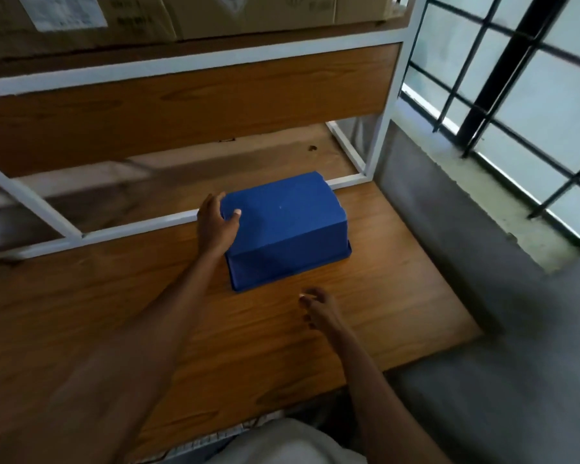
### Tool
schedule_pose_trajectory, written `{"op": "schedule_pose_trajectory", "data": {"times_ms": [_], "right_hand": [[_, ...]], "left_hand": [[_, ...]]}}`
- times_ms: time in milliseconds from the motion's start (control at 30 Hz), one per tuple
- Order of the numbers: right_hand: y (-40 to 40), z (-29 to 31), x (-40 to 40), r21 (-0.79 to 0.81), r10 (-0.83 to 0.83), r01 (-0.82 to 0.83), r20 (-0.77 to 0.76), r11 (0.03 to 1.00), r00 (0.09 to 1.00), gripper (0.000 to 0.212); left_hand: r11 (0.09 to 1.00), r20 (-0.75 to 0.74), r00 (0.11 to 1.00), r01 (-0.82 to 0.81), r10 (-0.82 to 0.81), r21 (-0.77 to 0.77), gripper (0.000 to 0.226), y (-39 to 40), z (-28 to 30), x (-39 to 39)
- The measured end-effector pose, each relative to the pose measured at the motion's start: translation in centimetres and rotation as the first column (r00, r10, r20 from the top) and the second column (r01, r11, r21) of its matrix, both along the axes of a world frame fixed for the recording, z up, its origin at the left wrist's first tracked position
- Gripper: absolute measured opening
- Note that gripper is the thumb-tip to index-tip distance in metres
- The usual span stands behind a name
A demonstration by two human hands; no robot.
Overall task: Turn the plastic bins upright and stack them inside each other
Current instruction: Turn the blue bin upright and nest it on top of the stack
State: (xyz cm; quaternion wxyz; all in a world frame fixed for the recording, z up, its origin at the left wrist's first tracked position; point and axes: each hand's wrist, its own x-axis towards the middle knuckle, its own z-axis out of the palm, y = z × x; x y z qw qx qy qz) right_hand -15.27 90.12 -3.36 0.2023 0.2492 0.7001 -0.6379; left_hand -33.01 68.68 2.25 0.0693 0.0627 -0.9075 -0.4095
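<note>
While the blue bin lies upside down on the wooden counter, its flat base faces up and its rim rests on the wood, toward the back of the counter and just in front of the white metal frame of a shelf unit; the far end of the bin touches or overlaps the frame's lower rail, though which cannot be told; the left hand grips the left end of the bin, the thumb lying on the upturned base and the fingers curled round the far left corner; the right hand hovers above the counter just in front of the bin's near long side, apart from it, its fingers loosely bent and holding nothing, somewhat blurred; both forearms reach in from the lower edge of the view, bare; behind the frame a lower wooden shelf runs back beneath a wide wooden panel, and above that cardboard boxes sit on an upper shelf; to the right of the counter stands a grey concrete ledge under a window with dark bars; a piece of pale cloth shows at the bottom edge
</note>
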Motion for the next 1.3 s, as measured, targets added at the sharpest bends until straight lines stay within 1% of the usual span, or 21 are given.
{"op": "schedule_pose_trajectory", "data": {"times_ms": [133,233,400,500,633,667,733,800,833,867,900,967,1000,1033,1100,1200,1233,1300], "right_hand": [[-0.2,-0.3,0.2,-0.043,0.031,-0.031,0.002,0.999,1.000,0.041],[-0.5,-0.3,0.5,-0.074,0.028,-0.027,0.012,0.997,1.000,0.043],[-0.4,-0.1,0.4,-0.121,-0.004,0.009,0.041,0.993,0.999,0.051],[-0.5,0.0,0.0,-0.128,-0.046,0.050,0.036,0.991,0.998,0.056],[-1.1,0.4,0.0,-0.152,-0.141,0.140,0.000,0.978,0.990,0.063],[-1.2,0.3,0.1,-0.142,-0.168,0.165,-0.009,0.976,0.986,0.063],[-1.0,-0.7,-0.1,-0.099,-0.274,0.271,-0.023,0.958,0.961,0.055],[0.0,-1.3,0.1,-0.088,-0.360,0.356,-0.028,0.930,0.932,0.032],[0.4,-1.0,0.5,-0.086,-0.386,0.383,-0.022,0.920,0.922,0.025],[0.9,-0.7,0.9,-0.090,-0.405,0.402,-0.009,0.911,0.914,0.026],[1.4,-0.4,1.3,-0.098,-0.413,0.412,0.006,0.906,0.911,0.032],[2.3,-1.1,1.7,-0.114,-0.417,0.418,0.031,0.901,0.908,0.052],[2.7,-1.6,1.7,-0.103,-0.428,0.430,0.042,0.897,0.903,0.061],[2.8,-1.4,1.7,-0.114,-0.424,0.428,0.051,0.897,0.904,0.063],[2.4,1.1,1.9,-0.138,-0.420,0.425,0.067,0.894,0.905,0.050],[2.3,3.6,2.3,-0.182,-0.395,0.402,0.076,0.897,0.916,0.029],[2.6,3.9,2.4,-0.191,-0.396,0.407,0.093,0.893,0.913,0.024],[3.1,4.8,2.4,-0.200,-0.410,0.422,0.101,0.884,0.906,0.021]], "left_hand": [[0.971,0.181,0.979,0.134,-0.098,-0.199,0.073,0.0,0.0,-2.1],[0.942,0.244,0.964,0.176,-0.106,-0.287,0.075,0.0,0.4,-3.3],[0.945,0.346,0.928,0.230,-0.141,-0.231,0.068,-1.3,0.0,-4.6],[0.957,0.314,0.943,0.189,-0.113,-0.222,0.066,-1.4,0.0,-4.0],[0.954,0.272,0.960,0.147,-0.073,-0.260,0.052,-0.5,-0.4,-1.3],[0.961,0.268,0.960,0.150,-0.085,-0.234,0.050,-0.4,-0.8,-0.3],[0.981,0.259,0.957,0.163,-0.132,-0.103,0.047,-0.2,-1.6,2.4],[0.985,0.249,0.953,0.155,-0.170,0.078,0.038,-0.1,-2.4,5.5],[0.976,0.261,0.948,0.142,-0.182,0.163,0.033,0.1,-2.7,7.1],[0.963,0.282,0.941,0.121,-0.189,0.242,0.029,0.2,-2.9,8.7],[0.948,0.308,0.932,0.093,-0.191,0.305,0.028,0.4,-3.3,10.2],[0.918,0.350,0.916,0.047,-0.197,0.394,0.034,0.8,-3.4,12.5],[0.905,0.357,0.912,0.034,-0.202,0.424,0.039,1.0,-3.4,13.3],[0.897,0.358,0.912,0.025,-0.202,0.442,0.044,1.2,-3.4,13.8],[0.888,0.363,0.912,0.004,-0.192,0.460,0.046,1.3,-3.2,14.1],[0.890,0.349,0.920,0.000,-0.179,0.456,0.039,1.6,-2.5,14.2],[0.894,0.339,0.924,0.009,-0.178,0.447,0.039,1.7,-2.3,14.3],[0.905,0.320,0.929,0.033,-0.184,0.425,0.044,1.9,-1.9,14.7]]}}
